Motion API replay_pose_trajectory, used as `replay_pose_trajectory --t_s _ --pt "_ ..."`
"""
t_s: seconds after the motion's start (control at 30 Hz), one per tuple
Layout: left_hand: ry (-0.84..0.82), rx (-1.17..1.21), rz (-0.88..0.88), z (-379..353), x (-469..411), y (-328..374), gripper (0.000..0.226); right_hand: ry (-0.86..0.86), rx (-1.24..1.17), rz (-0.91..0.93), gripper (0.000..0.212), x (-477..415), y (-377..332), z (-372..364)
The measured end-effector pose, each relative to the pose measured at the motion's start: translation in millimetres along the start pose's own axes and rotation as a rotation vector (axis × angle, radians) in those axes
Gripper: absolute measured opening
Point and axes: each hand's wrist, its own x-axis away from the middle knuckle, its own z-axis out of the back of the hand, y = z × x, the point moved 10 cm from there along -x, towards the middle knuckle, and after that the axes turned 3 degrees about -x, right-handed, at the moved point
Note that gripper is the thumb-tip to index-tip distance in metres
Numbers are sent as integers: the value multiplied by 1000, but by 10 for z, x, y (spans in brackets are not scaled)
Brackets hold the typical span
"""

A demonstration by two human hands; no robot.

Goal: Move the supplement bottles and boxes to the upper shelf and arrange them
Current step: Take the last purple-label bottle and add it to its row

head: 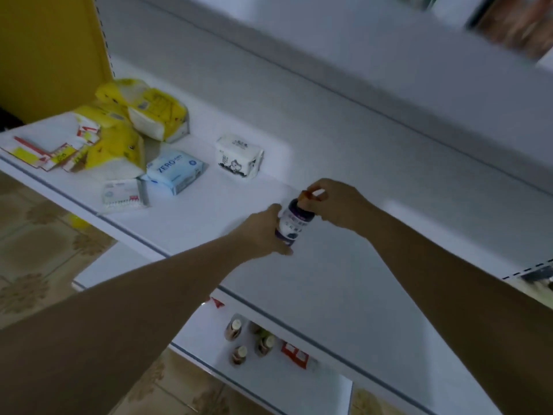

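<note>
A purple supplement bottle [294,221] with a white label stands on the white upper shelf [344,280], near its middle. My left hand [263,235] wraps its lower body from the left. My right hand [338,205] pinches something small with orange and white at the bottle's top; whether it is the cap or a separate item is unclear. On the lower shelf [206,336], three small brown bottles [233,329] [264,344] [239,354] stand beside a red box [294,353].
Yellow tissue packs [155,113], a blue ZERO pack [176,170], a white pack [239,157], a cotton swab box [122,196] and red-and-yellow price tags [51,151] lie at the shelf's left end. A yellow panel [51,55] bounds that end. Tiled floor [36,250] lies below.
</note>
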Motion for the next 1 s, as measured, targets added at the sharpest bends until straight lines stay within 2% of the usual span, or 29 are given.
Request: replay_pose_trajectory --t_s 0.1,0.2,0.37,0.5,0.6,0.67,0.77,1.0 --pt "-6 112 -23 232 426 111 73 15 -34 51 48 391 -414 158" --pt "34 105 -29 496 841 179 65 1 -88 87 60 829 -768 240" --pt "-25 132 -40 745 1489 326 59 -90 -259 99 60 1470 -1209 226" --pt "-142 82 -81 959 1938 530 71 -126 -362 122 31 1857 -1613 267" --pt "-190 -137 -59 1234 2169 568 84 -145 -315 223 20 2104 -2026 482" --pt "-151 -276 -25 1522 2270 591 86 -104 -314 270 25 2214 -2257 772" --pt "-29 -458 -23 2003 2406 779 78 40 -345 310 43 2343 -2525 1311" --pt "192 -655 -36 2855 2580 1182 61 339 -241 359 38 2588 -2957 2220"
